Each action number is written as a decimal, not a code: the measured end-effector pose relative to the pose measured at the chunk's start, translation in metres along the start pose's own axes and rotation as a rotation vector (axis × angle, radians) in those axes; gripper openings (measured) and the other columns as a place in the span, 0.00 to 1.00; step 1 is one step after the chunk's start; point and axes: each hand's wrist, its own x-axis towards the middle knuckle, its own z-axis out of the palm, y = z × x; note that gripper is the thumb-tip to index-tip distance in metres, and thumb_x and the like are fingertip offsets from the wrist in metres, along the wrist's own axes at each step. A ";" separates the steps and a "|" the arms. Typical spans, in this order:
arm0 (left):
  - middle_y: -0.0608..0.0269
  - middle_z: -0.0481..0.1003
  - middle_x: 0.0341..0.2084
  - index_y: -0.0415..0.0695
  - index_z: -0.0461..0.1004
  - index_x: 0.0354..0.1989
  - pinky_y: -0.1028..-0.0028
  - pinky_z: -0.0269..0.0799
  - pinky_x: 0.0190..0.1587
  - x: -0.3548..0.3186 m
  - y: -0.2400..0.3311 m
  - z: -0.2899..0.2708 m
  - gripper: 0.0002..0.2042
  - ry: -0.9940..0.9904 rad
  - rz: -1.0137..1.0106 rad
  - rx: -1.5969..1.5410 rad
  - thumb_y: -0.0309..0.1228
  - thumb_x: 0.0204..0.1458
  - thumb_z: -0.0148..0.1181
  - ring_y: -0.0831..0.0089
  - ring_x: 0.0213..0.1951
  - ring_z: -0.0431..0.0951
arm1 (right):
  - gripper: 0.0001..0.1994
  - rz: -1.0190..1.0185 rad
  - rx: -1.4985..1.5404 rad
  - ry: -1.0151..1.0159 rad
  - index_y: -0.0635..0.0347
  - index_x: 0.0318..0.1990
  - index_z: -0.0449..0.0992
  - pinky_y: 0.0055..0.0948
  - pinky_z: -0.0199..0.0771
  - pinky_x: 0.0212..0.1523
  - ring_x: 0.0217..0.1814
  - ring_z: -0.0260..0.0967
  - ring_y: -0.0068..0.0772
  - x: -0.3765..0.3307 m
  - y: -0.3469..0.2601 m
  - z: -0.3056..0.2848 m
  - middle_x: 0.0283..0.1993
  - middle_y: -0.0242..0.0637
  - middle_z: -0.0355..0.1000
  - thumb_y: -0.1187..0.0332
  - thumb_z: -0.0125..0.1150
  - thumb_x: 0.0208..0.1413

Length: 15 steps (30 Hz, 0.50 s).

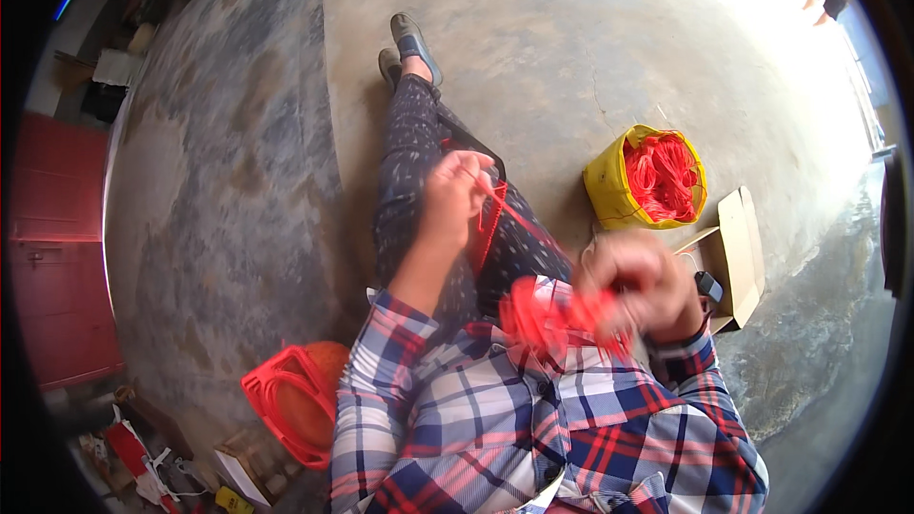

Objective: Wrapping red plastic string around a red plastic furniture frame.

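My left hand [449, 198] is raised over my thighs, its fingers pinched on a thin red cord [514, 213]. From there the cord runs toward my right side. Beneath that hand, a narrow red mesh-like strip [490, 240] and a black strap-like piece [483, 151] lie across my legs. My right hand [636, 278], smeared by motion, is curled at a loose red cord bundle [545, 316] in front of my shirt. The bundle is blurred too, and its loose ends hang below the hand.
A yellow bucket-like container [606, 192] of red cord stands on the floor at right, beside an opened cardboard box [743, 252] with a small dark object [708, 286]. At lower left are a red plastic frame [271, 390] and a brown rounded object [327, 390]. A red door [59, 309] stands far left.
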 end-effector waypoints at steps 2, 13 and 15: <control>0.69 0.69 0.17 0.42 0.71 0.37 0.84 0.51 0.13 0.015 -0.004 -0.021 0.08 0.042 -0.099 -0.036 0.34 0.61 0.52 0.86 0.12 0.59 | 0.08 0.148 -0.652 0.080 0.61 0.38 0.76 0.32 0.72 0.34 0.33 0.73 0.39 0.019 0.024 -0.034 0.32 0.38 0.73 0.72 0.64 0.49; 0.74 0.64 0.13 0.45 0.69 0.33 0.84 0.47 0.10 0.016 0.018 -0.003 0.10 0.195 -0.137 0.149 0.38 0.62 0.50 0.87 0.10 0.55 | 0.14 0.168 -0.344 0.648 0.62 0.45 0.74 0.33 0.74 0.45 0.45 0.73 0.35 0.053 0.163 -0.043 0.49 0.41 0.71 0.71 0.64 0.50; 0.73 0.65 0.14 0.44 0.70 0.35 0.85 0.48 0.11 0.005 0.034 0.007 0.09 0.177 -0.181 0.131 0.36 0.62 0.49 0.87 0.11 0.56 | 0.15 0.108 -0.522 0.602 0.63 0.46 0.74 0.34 0.72 0.49 0.49 0.71 0.38 0.058 0.143 -0.038 0.52 0.43 0.69 0.70 0.64 0.50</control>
